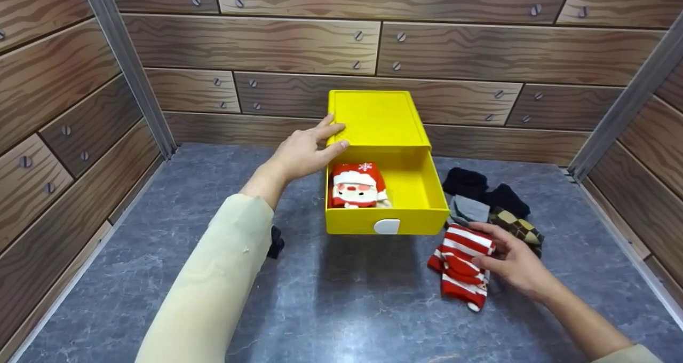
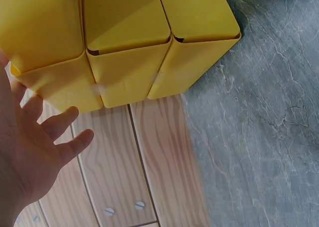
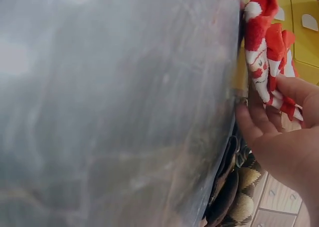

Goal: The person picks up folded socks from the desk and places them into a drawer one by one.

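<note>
My left hand (image 1: 305, 148) rests with spread fingers on the left edge of a yellow drawer box (image 1: 379, 115). Its top drawer (image 1: 421, 223) stands pulled out. Inside, on the left, lies a folded red sock with a Santa face (image 1: 353, 186). To the right of the box, my right hand (image 1: 515, 264) pinches red-and-white striped socks (image 1: 463, 261) between thumb and fingers. In the right wrist view these socks (image 3: 259, 62) also show a Santa face. Behind them lie folded grey socks (image 1: 469, 209), black socks (image 1: 464, 181) and brown-and-yellow checked socks (image 1: 515, 225).
A small black item (image 1: 276, 243), partly hidden by the left sleeve, lies on the grey marbled surface (image 1: 363, 309). Wood-patterned panels (image 1: 256, 42) enclose the back and sides. The left wrist view shows three yellow units (image 2: 127, 72) stacked together.
</note>
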{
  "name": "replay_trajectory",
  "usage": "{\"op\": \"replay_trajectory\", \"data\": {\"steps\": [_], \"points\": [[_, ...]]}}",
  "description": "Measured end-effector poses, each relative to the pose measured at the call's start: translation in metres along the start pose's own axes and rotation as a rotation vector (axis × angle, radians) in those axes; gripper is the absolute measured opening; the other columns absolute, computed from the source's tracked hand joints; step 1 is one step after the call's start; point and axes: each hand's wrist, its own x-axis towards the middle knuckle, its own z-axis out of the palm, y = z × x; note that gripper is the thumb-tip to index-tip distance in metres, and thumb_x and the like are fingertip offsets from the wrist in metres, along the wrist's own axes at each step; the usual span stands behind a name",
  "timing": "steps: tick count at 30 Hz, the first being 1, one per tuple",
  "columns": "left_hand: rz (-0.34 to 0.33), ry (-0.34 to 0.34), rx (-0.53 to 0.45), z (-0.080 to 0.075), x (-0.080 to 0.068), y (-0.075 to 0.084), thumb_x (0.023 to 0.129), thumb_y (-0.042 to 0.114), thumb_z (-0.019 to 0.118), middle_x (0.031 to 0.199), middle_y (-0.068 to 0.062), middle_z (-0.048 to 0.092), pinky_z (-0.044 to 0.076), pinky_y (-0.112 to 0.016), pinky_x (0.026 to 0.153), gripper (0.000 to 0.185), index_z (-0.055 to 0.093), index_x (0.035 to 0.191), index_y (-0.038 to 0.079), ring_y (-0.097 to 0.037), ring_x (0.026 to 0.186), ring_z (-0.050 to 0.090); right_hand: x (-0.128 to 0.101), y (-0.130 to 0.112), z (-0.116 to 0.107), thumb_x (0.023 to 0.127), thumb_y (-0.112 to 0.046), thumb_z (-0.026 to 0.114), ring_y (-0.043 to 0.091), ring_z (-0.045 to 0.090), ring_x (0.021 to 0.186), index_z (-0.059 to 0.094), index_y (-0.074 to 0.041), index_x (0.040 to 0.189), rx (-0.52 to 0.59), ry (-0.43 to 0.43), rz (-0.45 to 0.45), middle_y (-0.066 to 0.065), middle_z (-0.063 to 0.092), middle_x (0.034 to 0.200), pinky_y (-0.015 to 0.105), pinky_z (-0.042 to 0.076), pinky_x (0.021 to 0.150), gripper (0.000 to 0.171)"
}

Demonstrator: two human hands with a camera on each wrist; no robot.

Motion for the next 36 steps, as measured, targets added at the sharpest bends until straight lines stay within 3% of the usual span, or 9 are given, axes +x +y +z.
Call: {"op": "replay_trajectory", "data": {"steps": [7, 11, 17, 20, 24, 27, 29, 33, 36], "points": [[0.003, 0.003, -0.005, 0.000, 0.001, 0.000, 0.104, 0.070, 0.046, 0.175, 0.011, 0.019, 0.028, -0.052, 0.126, 0.072, 0.040, 0.166, 0.034, -0.027, 0.159, 0.028, -0.004, -0.007, -0.001, 0.100, -0.003, 0.073, 0.016, 0.068, 0.111, 0.038, 0.000, 0.157, 0.137, 0.026, -0.056, 0.030, 0.057, 0.139, 0.031, 0.060, 0.087, 0.067], [0.008, 0.005, -0.004, 0.000, 0.000, 0.001, 0.104, 0.070, 0.046, 0.175, 0.011, 0.019, 0.028, -0.052, 0.125, 0.072, 0.040, 0.165, 0.034, -0.027, 0.159, 0.029, -0.005, -0.012, 0.000, 0.100, 0.003, 0.070, 0.015, 0.071, 0.107, 0.038, 0.003, 0.149, 0.166, 0.088, -0.110, 0.030, 0.060, 0.130, 0.032, 0.062, 0.082, 0.058], [0.026, 0.004, 0.004, 0.000, 0.000, 0.000, 0.105, 0.069, 0.045, 0.176, 0.010, 0.019, 0.028, -0.053, 0.126, 0.071, 0.039, 0.166, 0.032, -0.030, 0.159, 0.027, -0.007, -0.017, 0.001, 0.098, 0.011, 0.067, 0.012, 0.069, 0.085, 0.052, 0.005, 0.117, 0.127, 0.170, -0.182, 0.013, 0.066, 0.102, 0.026, 0.058, 0.072, 0.025], [0.022, 0.002, 0.005, 0.000, 0.000, 0.000, 0.105, 0.070, 0.044, 0.176, 0.010, 0.018, 0.027, -0.054, 0.126, 0.072, 0.039, 0.166, 0.033, -0.031, 0.159, 0.027, -0.009, -0.019, 0.000, 0.101, 0.010, 0.063, 0.009, 0.065, 0.083, 0.063, 0.007, 0.106, 0.085, 0.183, -0.189, 0.004, 0.069, 0.095, 0.022, 0.056, 0.072, 0.006], [0.013, 0.000, -0.002, 0.000, 0.000, -0.001, 0.104, 0.071, 0.044, 0.175, 0.011, 0.018, 0.028, -0.053, 0.125, 0.072, 0.039, 0.166, 0.033, -0.029, 0.159, 0.028, -0.011, -0.023, -0.003, 0.106, 0.001, 0.061, 0.009, 0.062, 0.082, 0.073, 0.006, 0.118, 0.047, 0.192, -0.131, 0.000, 0.070, 0.101, 0.023, 0.053, 0.069, 0.017], [0.012, 0.001, -0.009, 0.000, 0.000, -0.001, 0.104, 0.070, 0.045, 0.176, 0.011, 0.018, 0.029, -0.052, 0.125, 0.072, 0.039, 0.166, 0.033, -0.028, 0.158, 0.029, -0.012, -0.028, -0.006, 0.107, -0.006, 0.063, 0.010, 0.058, 0.074, 0.072, 0.002, 0.130, 0.018, 0.220, -0.096, 0.001, 0.066, 0.104, 0.025, 0.050, 0.060, 0.026], [0.013, 0.002, -0.011, 0.000, 0.000, -0.001, 0.104, 0.070, 0.045, 0.176, 0.011, 0.018, 0.030, -0.052, 0.125, 0.072, 0.039, 0.166, 0.033, -0.028, 0.158, 0.029, -0.013, -0.032, -0.009, 0.106, -0.007, 0.066, 0.009, 0.063, 0.076, 0.069, 0.001, 0.136, 0.031, 0.234, -0.092, -0.003, 0.067, 0.108, 0.024, 0.054, 0.060, 0.031], [0.016, 0.000, -0.009, 0.000, 0.000, -0.001, 0.104, 0.070, 0.045, 0.176, 0.011, 0.018, 0.028, -0.054, 0.125, 0.072, 0.039, 0.166, 0.033, -0.029, 0.159, 0.027, -0.014, -0.044, -0.016, 0.100, 0.001, 0.070, 0.011, 0.072, 0.088, 0.064, 0.001, 0.144, 0.157, 0.257, -0.126, -0.006, 0.069, 0.116, 0.027, 0.062, 0.067, 0.044], [0.016, 0.000, -0.011, 0.000, 0.000, -0.001, 0.104, 0.070, 0.045, 0.176, 0.011, 0.018, 0.028, -0.053, 0.126, 0.072, 0.039, 0.166, 0.033, -0.029, 0.159, 0.027, -0.014, -0.055, -0.021, 0.097, 0.008, 0.071, 0.012, 0.073, 0.095, 0.061, 0.000, 0.147, 0.244, 0.261, -0.158, 0.000, 0.062, 0.122, 0.028, 0.063, 0.071, 0.052]]}}
